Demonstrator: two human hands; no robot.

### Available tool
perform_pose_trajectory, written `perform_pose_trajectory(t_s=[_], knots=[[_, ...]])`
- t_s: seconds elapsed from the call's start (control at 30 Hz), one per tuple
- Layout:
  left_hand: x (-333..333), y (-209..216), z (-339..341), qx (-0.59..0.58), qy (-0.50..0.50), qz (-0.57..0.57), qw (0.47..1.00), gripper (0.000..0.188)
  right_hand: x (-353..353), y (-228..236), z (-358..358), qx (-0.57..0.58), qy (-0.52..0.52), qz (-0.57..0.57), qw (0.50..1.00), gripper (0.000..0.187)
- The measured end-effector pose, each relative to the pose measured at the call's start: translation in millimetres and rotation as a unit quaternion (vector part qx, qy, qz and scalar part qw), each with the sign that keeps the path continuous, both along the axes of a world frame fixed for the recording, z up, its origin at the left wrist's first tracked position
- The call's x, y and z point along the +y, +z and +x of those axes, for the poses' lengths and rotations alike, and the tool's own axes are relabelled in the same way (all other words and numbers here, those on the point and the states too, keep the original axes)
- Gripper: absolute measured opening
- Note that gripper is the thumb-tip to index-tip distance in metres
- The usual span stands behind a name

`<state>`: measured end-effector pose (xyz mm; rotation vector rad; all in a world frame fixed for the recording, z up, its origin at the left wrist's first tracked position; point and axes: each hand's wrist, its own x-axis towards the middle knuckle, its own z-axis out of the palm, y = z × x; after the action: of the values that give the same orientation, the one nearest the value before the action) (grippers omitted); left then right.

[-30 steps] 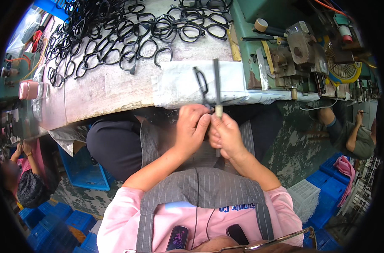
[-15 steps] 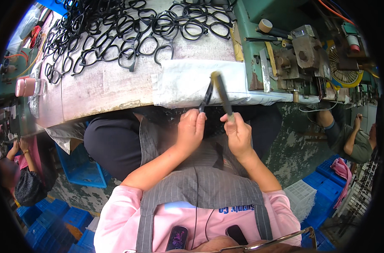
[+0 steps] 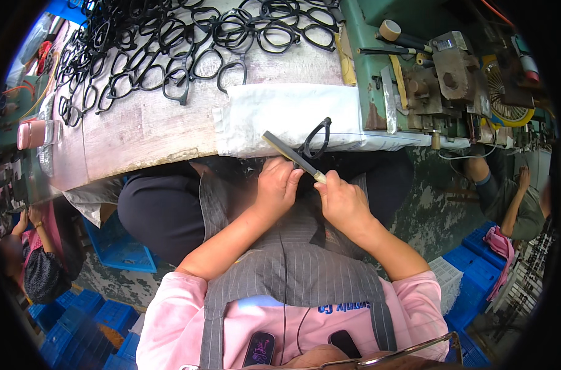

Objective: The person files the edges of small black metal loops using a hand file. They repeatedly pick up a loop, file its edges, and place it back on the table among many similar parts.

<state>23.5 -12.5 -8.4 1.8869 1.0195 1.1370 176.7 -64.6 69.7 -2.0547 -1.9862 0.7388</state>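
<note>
A black eyeglass frame (image 3: pixel 325 143) is pinched in my left hand (image 3: pixel 277 187), at the table's front edge. One of its rims stands up to the right, over the white cloth (image 3: pixel 293 114); the part between my fingers is hidden. My right hand (image 3: pixel 343 200) grips the pale handle of a flat grey file (image 3: pixel 285 149). The file's blade slants up to the left, crossing in front of the eyeglass frame close to my left fingertips. Whether blade and frame touch, I cannot tell.
Many black eyeglass frames (image 3: pixel 182 37) lie heaped on the worn table (image 3: pixel 139 135). A green machine (image 3: pixel 367 74) with metal clamps stands at right. The pink case (image 3: pixel 32 134) sits at far left. Blue crates (image 3: pixel 117 246) are on the floor, and other people work at both sides.
The file has swung from upright to a leftward slant across the eyeglass frame. My right hand has moved slightly left and down, and the frame has turned so its rim shows open.
</note>
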Motion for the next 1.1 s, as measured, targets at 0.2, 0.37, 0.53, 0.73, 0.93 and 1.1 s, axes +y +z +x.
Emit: perform_pose_trajectory(t_s=[0.2, 0.37, 0.53, 0.73, 0.93, 1.1], knots=[[-2, 6, -1, 0.053, -0.013, 0.061, 0.997, 0.012, 22, -16, -5, 0.006, 0.004, 0.065, 0.998, 0.026], [1, 14, 2, -0.028, 0.002, 0.034, 0.999, 0.014, 32, -18, 3, 0.048, 0.008, 0.05, 0.998, 0.027], [3, 11, 1, -0.014, 0.008, 0.038, 0.999, 0.013, 34, -2, 2, 0.073, 0.023, 0.001, 0.997, 0.027], [0, 1, 6, 0.008, 0.001, 0.08, 0.997, 0.013, 18, 10, 4, 0.048, 0.017, -0.077, 0.996, 0.025], [0, 0, 6, 0.031, 0.01, 0.101, 0.994, 0.015, 26, 0, 7, 0.036, 0.035, -0.01, 0.999, 0.027], [2, -2, 9, 0.008, 0.013, 0.111, 0.994, 0.016, 22, 13, 10, 0.002, 0.039, -0.116, 0.992, 0.027]])
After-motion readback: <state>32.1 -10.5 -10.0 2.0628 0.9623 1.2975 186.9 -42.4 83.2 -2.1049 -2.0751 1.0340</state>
